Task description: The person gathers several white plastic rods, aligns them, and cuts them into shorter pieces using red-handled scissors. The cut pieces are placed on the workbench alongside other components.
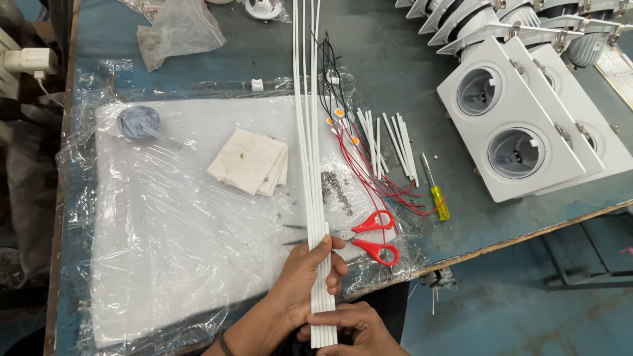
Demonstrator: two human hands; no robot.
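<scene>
Several long thin white tubes (308, 118) lie side by side, running from the table's near edge to its far side. My left hand (304, 275) wraps around their near part, fingers curled over the top. Just below it, my right hand (353, 327) pinches the tube ends at the bottom of the view. Red-handled scissors (369, 236) lie open on the plastic sheet right beside my left hand, blades passing under the tubes. Short cut white tube pieces (389, 142) and red and black wires (369, 171) lie to the right.
A plastic-wrapped white pad (171, 224) covers the left of the table, holding a stack of beige squares (250, 161), a grey tape roll (139, 122) and small screws (335, 186). A yellow screwdriver (435, 191) and white twin downlight housings (521, 125) sit at right.
</scene>
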